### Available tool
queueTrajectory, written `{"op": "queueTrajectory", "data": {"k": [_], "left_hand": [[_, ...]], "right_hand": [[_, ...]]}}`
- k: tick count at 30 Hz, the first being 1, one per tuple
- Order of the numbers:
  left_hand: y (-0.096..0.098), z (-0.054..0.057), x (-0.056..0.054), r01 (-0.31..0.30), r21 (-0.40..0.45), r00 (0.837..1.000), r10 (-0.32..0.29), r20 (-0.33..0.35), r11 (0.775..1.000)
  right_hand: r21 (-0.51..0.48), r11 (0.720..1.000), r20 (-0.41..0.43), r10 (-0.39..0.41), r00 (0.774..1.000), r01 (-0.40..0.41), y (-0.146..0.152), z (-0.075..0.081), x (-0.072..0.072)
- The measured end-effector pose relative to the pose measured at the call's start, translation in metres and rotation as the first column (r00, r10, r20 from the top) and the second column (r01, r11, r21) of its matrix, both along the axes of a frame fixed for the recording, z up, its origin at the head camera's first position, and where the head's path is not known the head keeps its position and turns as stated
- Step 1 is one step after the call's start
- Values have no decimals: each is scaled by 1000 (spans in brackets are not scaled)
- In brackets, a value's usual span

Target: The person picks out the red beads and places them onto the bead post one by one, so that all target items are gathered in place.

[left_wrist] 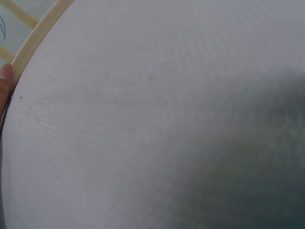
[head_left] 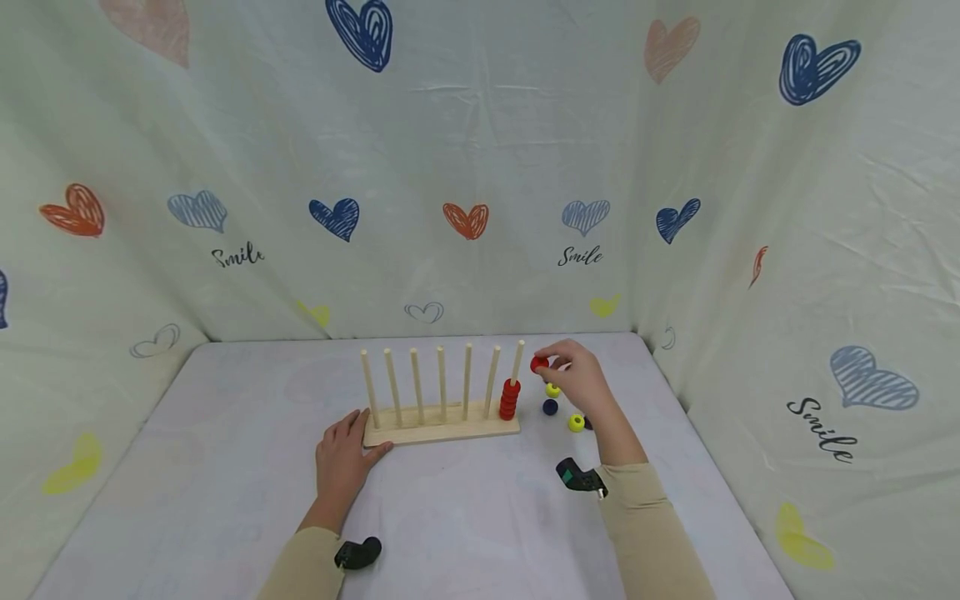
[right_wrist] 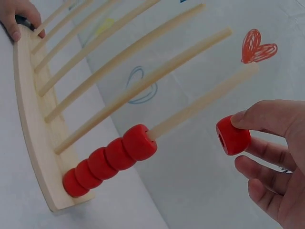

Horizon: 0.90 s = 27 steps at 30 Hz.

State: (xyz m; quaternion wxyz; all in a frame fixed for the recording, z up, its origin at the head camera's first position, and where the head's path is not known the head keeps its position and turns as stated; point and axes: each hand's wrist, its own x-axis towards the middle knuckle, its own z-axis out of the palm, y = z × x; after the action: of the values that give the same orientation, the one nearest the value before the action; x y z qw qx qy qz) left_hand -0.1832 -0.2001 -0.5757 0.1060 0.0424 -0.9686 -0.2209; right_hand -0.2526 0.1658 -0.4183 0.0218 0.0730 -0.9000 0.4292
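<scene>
A wooden peg rack (head_left: 450,430) stands on the table, with a row of upright pegs along its base. Several red beads (head_left: 509,402) are stacked on its rightmost peg. Between thumb and fingers, my right hand (head_left: 581,379) pinches one more red bead (right_wrist: 234,136), just right of that peg's top and apart from it; the bead's hole shows in the right wrist view. My left hand (head_left: 341,458) holds the rack's left end, thumb at the front edge and fingers at the far side. Only a fingertip (left_wrist: 5,72) and part of the rack show in the left wrist view.
Loose beads lie right of the rack, below my right hand: yellow beads (head_left: 576,422) and a dark blue bead (head_left: 551,407), with others partly hidden. A white cloth (head_left: 225,467) covers the table. Heart-printed curtains (head_left: 465,275) enclose the back and sides.
</scene>
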Motion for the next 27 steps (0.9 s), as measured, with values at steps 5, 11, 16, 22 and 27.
{"op": "queueTrajectory", "data": {"k": [5, 11, 16, 22, 27], "left_hand": [[0, 0, 0, 0, 2, 1000, 0, 16, 1000], [0, 0, -1, -6, -2, 1000, 6, 24, 1000], [0, 1, -1, -4, -6, 1000, 4, 26, 1000], [-1, 0, -1, 0, 0, 1000, 0, 24, 1000], [-1, 0, -1, 2, 8, 1000, -2, 27, 1000]], "right_hand": [[23, 1000, -19, 10, 1000, -10, -1, 6, 0], [26, 999, -55, 20, 998, -18, -2, 15, 4], [10, 999, -101, 34, 994, -34, -4, 24, 9], [8, 998, -151, 57, 987, -57, -5, 30, 9], [13, 998, -174, 61, 983, -60, -7, 34, 9]]}}
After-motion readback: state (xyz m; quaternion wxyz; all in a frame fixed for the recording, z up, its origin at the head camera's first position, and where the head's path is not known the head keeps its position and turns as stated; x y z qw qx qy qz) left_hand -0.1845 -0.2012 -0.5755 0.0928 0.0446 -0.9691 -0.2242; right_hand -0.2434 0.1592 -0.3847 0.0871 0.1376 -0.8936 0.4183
